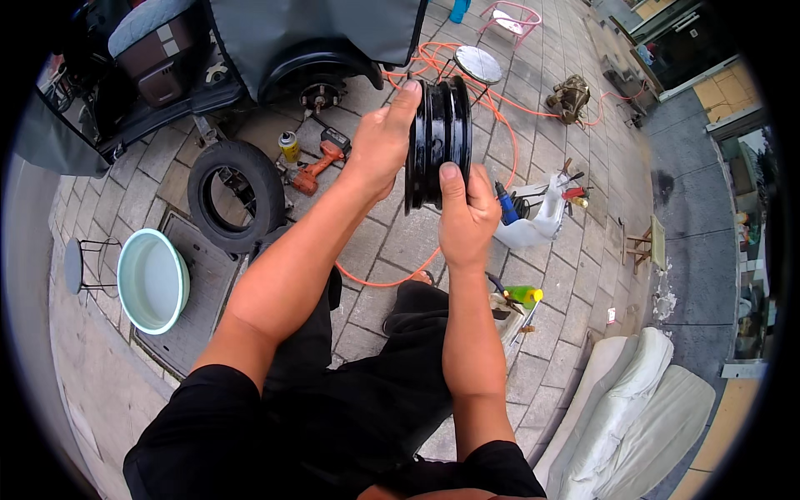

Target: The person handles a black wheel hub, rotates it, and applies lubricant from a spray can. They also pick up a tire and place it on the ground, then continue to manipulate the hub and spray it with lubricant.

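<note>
A glossy black wheel rim (438, 108) is held upright on edge in front of me. My left hand (382, 140) grips its left side, thumb on the upper part, and my right hand (465, 212) grips the lower right, thumb pressed on its edge. Beyond my left forearm a black tire (200, 190) rests on the pavers, beside a yellow spray can (289, 147) and an orange cordless power tool (318, 167). A wheel hub (318, 96) shows under the vehicle's black fender (300, 67).
A mint basin (152, 279) and stool (75, 265) sit at left. An orange hose (515, 146) loops over the pavers (554, 283). At right are tools on a white sheet (542, 217), a green bottle (521, 296) and folded pads (625, 400). Another stool (477, 62) stands behind.
</note>
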